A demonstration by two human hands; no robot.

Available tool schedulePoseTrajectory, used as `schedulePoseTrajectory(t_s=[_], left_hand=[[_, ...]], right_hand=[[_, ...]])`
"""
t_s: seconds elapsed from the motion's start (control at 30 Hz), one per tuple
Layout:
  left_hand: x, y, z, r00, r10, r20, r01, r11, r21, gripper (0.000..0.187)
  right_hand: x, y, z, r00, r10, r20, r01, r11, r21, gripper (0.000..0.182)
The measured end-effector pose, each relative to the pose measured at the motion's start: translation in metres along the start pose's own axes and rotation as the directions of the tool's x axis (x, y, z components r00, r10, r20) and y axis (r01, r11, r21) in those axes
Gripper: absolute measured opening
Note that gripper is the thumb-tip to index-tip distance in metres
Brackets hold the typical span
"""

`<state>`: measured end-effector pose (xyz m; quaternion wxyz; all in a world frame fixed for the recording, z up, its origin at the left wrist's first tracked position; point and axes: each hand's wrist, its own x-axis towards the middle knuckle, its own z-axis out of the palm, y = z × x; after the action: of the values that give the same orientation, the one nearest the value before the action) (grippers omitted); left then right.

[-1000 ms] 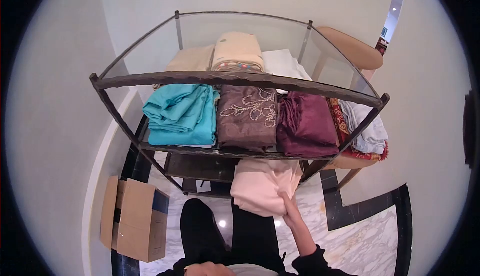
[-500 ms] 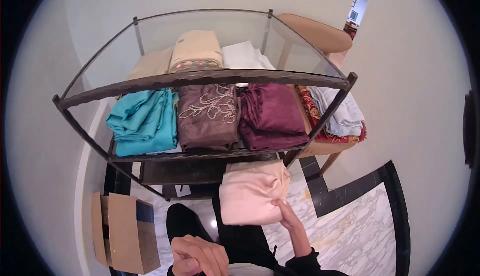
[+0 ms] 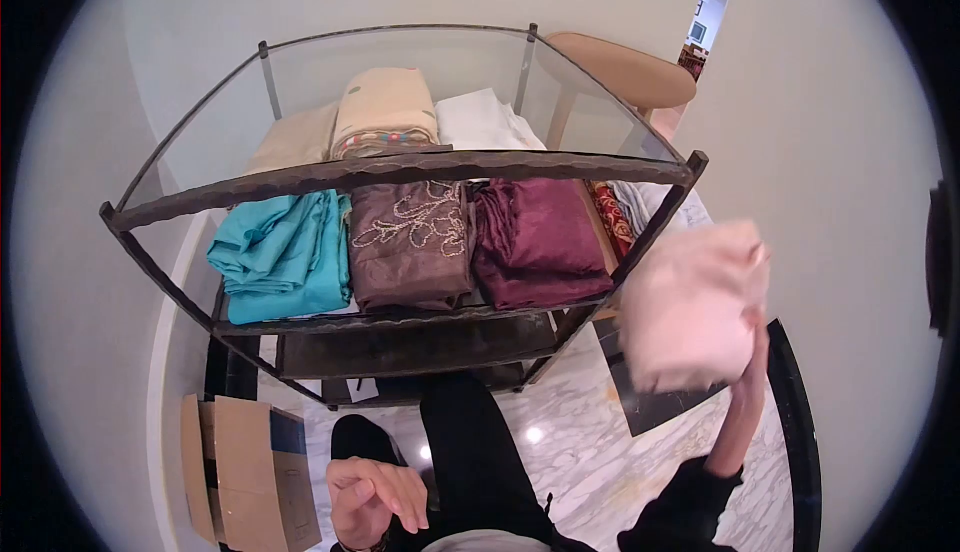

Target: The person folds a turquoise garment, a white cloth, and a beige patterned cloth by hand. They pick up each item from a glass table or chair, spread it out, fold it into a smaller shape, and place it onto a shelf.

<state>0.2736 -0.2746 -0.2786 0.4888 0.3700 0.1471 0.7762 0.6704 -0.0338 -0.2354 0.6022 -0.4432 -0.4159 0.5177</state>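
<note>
My right hand point(image 3: 752, 347) grips a folded pale pink cloth point(image 3: 690, 307) and holds it up to the right of a metal and glass shelf rack point(image 3: 400, 167); the cloth looks blurred. My left hand point(image 3: 375, 497) hangs low near my body with fingers loosely curled, holding nothing. On the rack's middle shelf lie a folded turquoise cloth point(image 3: 280, 252), a brown embroidered cloth point(image 3: 410, 242) and a maroon cloth point(image 3: 535, 237). Behind them sit cream folded cloths point(image 3: 385, 107) and a white one point(image 3: 480, 122).
A chair point(image 3: 625, 77) stands right of the rack with red patterned and pale blue fabrics point(image 3: 610, 212) on its seat, mostly hidden by the pink cloth. A flattened cardboard box point(image 3: 245, 462) leans at the lower left. The floor is marble with black inlay point(image 3: 655, 407).
The pink cloth moved from in front of the rack's lower shelf up and to the right, carried by my right hand. My left hand came into view and stays low.
</note>
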Motion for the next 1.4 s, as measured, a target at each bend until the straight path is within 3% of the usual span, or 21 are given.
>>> schedulePoseTrajectory(t_s=[0.17,0.3,0.37,0.43,0.47,0.57,0.67,0.73,0.77,0.8,0.9,1.0,1.1,1.2,1.4], left_hand=[[-0.005,0.001,0.002,1.000,0.003,-0.021,-0.003,1.000,0.024,0.038],[-0.006,-0.002,0.003,1.000,0.003,-0.024,-0.002,1.000,0.021,0.038],[-0.005,-0.003,0.003,1.000,0.000,-0.026,0.001,1.000,0.024,0.038],[-0.004,-0.003,0.005,0.999,-0.015,-0.042,0.017,0.999,0.040,0.037],[-0.003,-0.002,0.006,0.998,-0.020,-0.051,0.023,0.998,0.050,0.037],[0.002,-0.001,0.007,0.997,-0.027,-0.078,0.033,0.996,0.077,0.038],[0.004,-0.002,0.010,0.993,-0.032,-0.115,0.042,0.995,0.086,0.039],[0.006,-0.002,0.010,0.992,-0.021,-0.128,0.036,0.993,0.116,0.039],[0.007,-0.002,0.008,0.992,-0.022,-0.123,0.035,0.993,0.110,0.039],[0.006,-0.002,0.007,0.993,-0.023,-0.117,0.035,0.994,0.105,0.039],[0.003,0.000,0.001,0.992,-0.022,-0.127,0.036,0.993,0.110,0.039],[0.003,0.003,0.001,0.989,0.003,-0.145,0.018,0.990,0.139,0.040],[0.002,0.005,-0.001,0.988,0.029,-0.152,-0.006,0.989,0.147,0.040],[0.002,0.007,0.000,0.987,0.039,-0.158,-0.011,0.985,0.174,0.040],[0.003,0.007,0.001,0.987,0.033,-0.156,-0.006,0.985,0.175,0.040]], right_hand=[[0.108,-0.053,0.036,0.965,-0.236,0.109,0.211,0.956,0.205,0.057],[0.199,-0.046,0.021,0.990,-0.085,0.110,0.054,0.963,0.264,0.066],[0.229,-0.011,0.005,0.988,0.074,0.139,-0.094,0.986,0.138,0.074],[0.290,0.057,-0.036,0.991,0.133,-0.029,-0.136,0.979,-0.154,0.077],[0.255,0.046,-0.009,0.993,0.116,-0.008,-0.115,0.972,-0.204,0.083],[0.287,0.043,-0.018,0.969,0.170,0.182,-0.102,0.937,-0.334,0.093],[0.296,0.033,-0.019,0.941,0.325,0.099,-0.234,0.833,-0.501,0.103],[0.301,0.038,-0.009,0.985,0.015,-0.171,-0.129,0.721,-0.681,0.110],[0.307,0.046,-0.006,0.949,-0.164,-0.270,-0.107,0.639,-0.762,0.113],[0.315,0.054,-0.006,0.882,-0.383,-0.273,-0.056,0.491,-0.869,0.109],[0.289,0.049,0.015,0.836,-0.470,-0.284,-0.090,0.394,-0.915,0.093],[0.265,0.036,0.035,0.860,-0.429,-0.276,-0.181,0.249,-0.951,0.077],[0.270,0.036,0.035,0.811,-0.548,-0.202,-0.168,0.113,-0.979,0.070],[0.273,0.033,0.034,0.792,-0.579,-0.194,-0.100,0.191,-0.976,0.065],[0.266,0.028,0.038,0.743,-0.651,-0.155,-0.041,0.187,-0.981,0.061]])
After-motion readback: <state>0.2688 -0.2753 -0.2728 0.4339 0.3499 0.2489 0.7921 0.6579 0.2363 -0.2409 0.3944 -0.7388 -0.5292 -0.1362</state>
